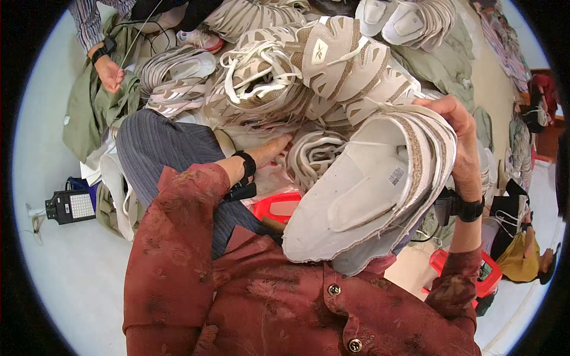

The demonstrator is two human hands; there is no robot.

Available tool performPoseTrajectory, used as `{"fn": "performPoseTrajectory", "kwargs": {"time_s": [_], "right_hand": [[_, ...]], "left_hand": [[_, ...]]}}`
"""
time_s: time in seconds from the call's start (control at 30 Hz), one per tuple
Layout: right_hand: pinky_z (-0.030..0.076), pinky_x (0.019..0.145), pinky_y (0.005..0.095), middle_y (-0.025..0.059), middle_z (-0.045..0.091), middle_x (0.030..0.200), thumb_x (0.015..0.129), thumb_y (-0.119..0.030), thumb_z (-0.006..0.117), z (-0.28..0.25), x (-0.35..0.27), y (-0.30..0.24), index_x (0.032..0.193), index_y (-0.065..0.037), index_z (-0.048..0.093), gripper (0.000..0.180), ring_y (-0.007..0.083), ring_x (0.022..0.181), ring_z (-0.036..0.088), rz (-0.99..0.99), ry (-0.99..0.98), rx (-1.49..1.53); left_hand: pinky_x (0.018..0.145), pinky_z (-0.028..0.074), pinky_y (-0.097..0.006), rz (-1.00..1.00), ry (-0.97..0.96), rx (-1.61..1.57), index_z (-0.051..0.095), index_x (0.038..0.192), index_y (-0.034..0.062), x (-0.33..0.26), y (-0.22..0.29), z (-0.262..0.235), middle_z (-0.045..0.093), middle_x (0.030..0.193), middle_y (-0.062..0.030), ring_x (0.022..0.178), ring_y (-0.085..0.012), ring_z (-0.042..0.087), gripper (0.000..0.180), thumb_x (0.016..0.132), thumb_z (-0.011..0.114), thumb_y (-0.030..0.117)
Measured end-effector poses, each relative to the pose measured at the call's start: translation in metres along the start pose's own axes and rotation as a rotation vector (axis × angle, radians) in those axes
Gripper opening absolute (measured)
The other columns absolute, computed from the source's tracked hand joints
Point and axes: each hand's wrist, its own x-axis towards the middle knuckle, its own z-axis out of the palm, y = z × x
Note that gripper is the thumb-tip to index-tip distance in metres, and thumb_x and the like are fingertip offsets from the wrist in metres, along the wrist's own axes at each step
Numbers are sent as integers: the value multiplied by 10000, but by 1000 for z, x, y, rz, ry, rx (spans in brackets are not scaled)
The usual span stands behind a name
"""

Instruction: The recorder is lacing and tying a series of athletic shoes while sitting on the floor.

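Up close, a pale shoe upper (368, 184) with beige mesh bands is held in front of the chest, its right hand (460, 127) fingers curled over the top edge, pinching it. Beyond it the left hand (270, 151) reaches into a heap of matching white-and-beige shoes (309, 65); whether its fingers close on anything cannot be told. Another person's hand (110, 71) rests on olive cloth (89, 113) at upper left.

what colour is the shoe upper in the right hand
Off-white with beige trim: the shoe upper held by the right hand, clearest in the head view.
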Motion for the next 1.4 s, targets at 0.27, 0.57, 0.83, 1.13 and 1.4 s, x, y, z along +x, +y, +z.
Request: {"fn": "performPoseTrajectory", "kwargs": {"time_s": [0.27,0.57,0.83,1.13,1.4], "right_hand": [[487,913,269,89,672,1141,836,-173,799,1,4,0,1025,-36,610,301,112,990,620,25,31,-21],[487,947,293,120,674,1182,815,-153,816,-5,9,9,1099,-7,611,380,137,1025,634,2,34,24],[509,930,278,96,677,1183,855,-182,776,-9,10,10,1157,-16,615,380,129,1006,644,-30,9,122],[513,904,237,58,670,1176,916,-147,693,-23,7,16,1201,-29,591,325,100,1024,635,-89,49,7],[492,944,249,35,656,1199,895,-186,722,-27,23,19,1261,-40,582,418,104,1050,620,-146,76,-53]], "left_hand": [[1059,363,-432,61,-157,-136,456,1413,96,-24,16,34,494,1403,-96,1265,-236,469,690,947,451,605],[1105,349,-375,114,-219,-228,514,1396,84,-69,60,26,531,1407,-85,1285,-219,487,695,898,626,555],[1113,350,-305,392,-242,-89,619,1313,52,-61,61,17,575,1368,-88,1321,-173,466,535,925,662,417],[780,601,-260,347,-57,-337,666,1145,30,-108,115,-31,728,1038,-90,825,-129,712,434,865,761,347],[710,624,-284,383,-73,-292,654,1130,-1,-126,133,-42,730,983,-116,785,-143,720,432,891,722,353]]}}
